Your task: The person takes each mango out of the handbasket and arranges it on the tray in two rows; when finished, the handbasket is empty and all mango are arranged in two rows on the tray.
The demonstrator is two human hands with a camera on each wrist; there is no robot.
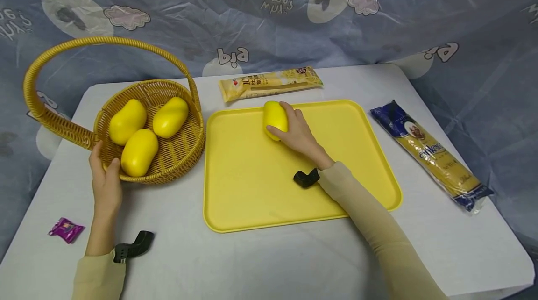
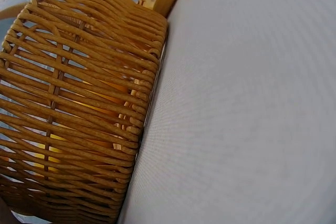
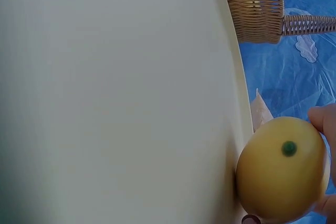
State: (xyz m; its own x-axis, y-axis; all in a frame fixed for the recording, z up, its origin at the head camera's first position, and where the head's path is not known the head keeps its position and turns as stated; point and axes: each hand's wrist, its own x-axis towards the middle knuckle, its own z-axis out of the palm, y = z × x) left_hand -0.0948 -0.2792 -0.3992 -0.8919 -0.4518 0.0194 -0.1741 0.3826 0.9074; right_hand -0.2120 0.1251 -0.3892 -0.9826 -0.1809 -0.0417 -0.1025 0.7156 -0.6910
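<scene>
My right hand (image 1: 299, 134) grips a yellow mango (image 1: 274, 117) at the far side of the yellow tray (image 1: 252, 188). In the right wrist view, the held mango (image 3: 278, 174) shows a green stem spot. It is close to the tray surface; whether it touches is hard to tell. On the left stands a woven basket (image 1: 178, 164) with a tall handle, and three yellow mangoes (image 1: 139, 153) lie inside. My left hand (image 1: 106, 185) holds the basket's near-left rim by the handle's base. The left wrist view shows mostly the basket's woven side (image 2: 79, 108).
A yellow noodle packet (image 1: 271, 84) lies behind the tray. To the right is a blue-and-yellow pasta bag (image 1: 428, 153). A purple wrapped candy (image 1: 66, 230) lies at the left, on the white table (image 1: 176, 262). A blue printed sheet (image 1: 269, 15) hangs behind.
</scene>
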